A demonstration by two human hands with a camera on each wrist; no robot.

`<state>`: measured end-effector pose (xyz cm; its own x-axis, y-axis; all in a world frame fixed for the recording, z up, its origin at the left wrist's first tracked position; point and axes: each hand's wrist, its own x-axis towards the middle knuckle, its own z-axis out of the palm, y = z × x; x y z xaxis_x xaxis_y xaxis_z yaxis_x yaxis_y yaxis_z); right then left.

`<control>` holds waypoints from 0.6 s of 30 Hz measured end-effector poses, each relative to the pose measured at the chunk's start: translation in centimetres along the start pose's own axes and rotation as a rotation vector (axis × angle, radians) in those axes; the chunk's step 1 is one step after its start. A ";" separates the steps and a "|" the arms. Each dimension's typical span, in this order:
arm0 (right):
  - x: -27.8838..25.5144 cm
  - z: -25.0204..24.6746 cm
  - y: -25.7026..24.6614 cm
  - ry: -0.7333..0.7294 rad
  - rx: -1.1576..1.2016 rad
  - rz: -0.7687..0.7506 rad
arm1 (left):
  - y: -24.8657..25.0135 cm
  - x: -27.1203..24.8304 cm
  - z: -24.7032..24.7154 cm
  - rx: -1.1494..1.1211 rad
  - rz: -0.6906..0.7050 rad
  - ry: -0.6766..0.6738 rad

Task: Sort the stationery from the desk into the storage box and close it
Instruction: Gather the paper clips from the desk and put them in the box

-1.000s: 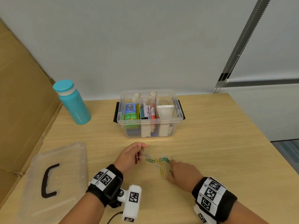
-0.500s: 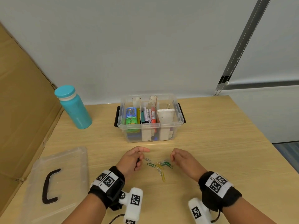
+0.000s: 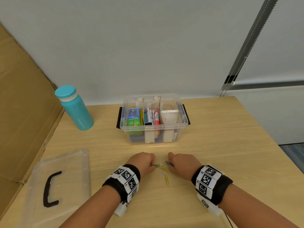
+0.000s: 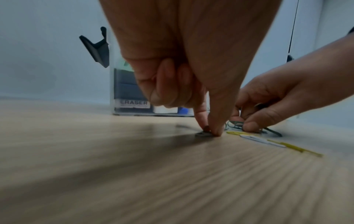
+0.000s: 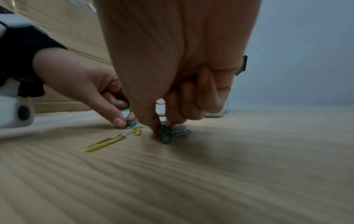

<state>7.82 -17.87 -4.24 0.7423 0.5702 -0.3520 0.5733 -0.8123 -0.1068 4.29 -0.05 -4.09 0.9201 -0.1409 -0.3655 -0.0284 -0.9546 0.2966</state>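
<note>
Storage box (image 3: 153, 129) behind paper clips (image 3: 164, 174), lid (image 3: 65, 181) left, bottle (image 3: 74, 109) behind lid

Left hand (image 3: 142, 162) and right hand (image 3: 182, 163) are lowered side by side, knuckles up — fingers (image 4: 214, 121) of each curled, thumb and forefinger tips pinched together.

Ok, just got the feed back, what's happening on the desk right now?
A person is picking coloured paper clips off the desk. The left hand pinches a green clip against the wood, and the right hand pinches another green clip. Yellow and white clips lie loose between the hands. The storage box stands open behind them, already holding markers and erasers; its lid lies off to the left, beside a teal bottle.
</note>
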 end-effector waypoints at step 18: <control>-1.4 0.3 0.9 -0.078 0.696 0.086 | -1.1 -1.1 0.9 -0.341 0.006 -0.025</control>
<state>7.18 -19.46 -4.07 0.7330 0.5112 -0.4489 0.1392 -0.7586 -0.6365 2.94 0.87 -4.82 0.9104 -0.1566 -0.3829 0.1025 -0.8114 0.5755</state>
